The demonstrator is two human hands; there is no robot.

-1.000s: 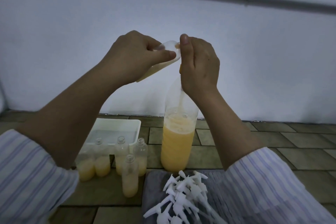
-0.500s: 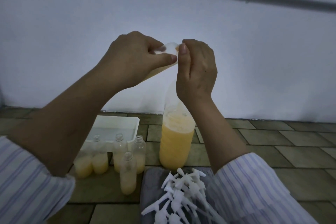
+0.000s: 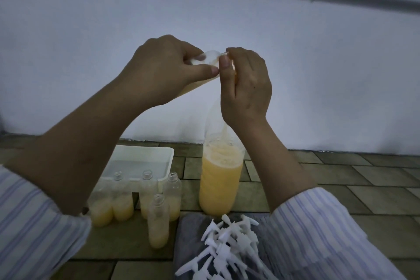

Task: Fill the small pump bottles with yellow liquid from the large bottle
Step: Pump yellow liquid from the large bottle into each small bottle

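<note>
Centre frame, my left hand (image 3: 163,70) grips a tipped small bottle (image 3: 208,61); my right hand (image 3: 246,88) pinches the big bottle (image 3: 220,179) at its neck. Both look light, thin-walled, probably slippery; I'd hold near the necks.

Both arms raised in front of the body, forearms bare, striped sleeves pushed back toward the elbows. Left hand (image 3: 163,70) held knuckles-up, fingers curled, thumb extended toward the right and pressed against the index finger in a pinch. Right hand (image 3: 246,88) upright, back of hand toward camera, wrist bent, fingers curled; thumb points up, its tip apparently meeting the left thumb tip, though contact is unclear.
</note>
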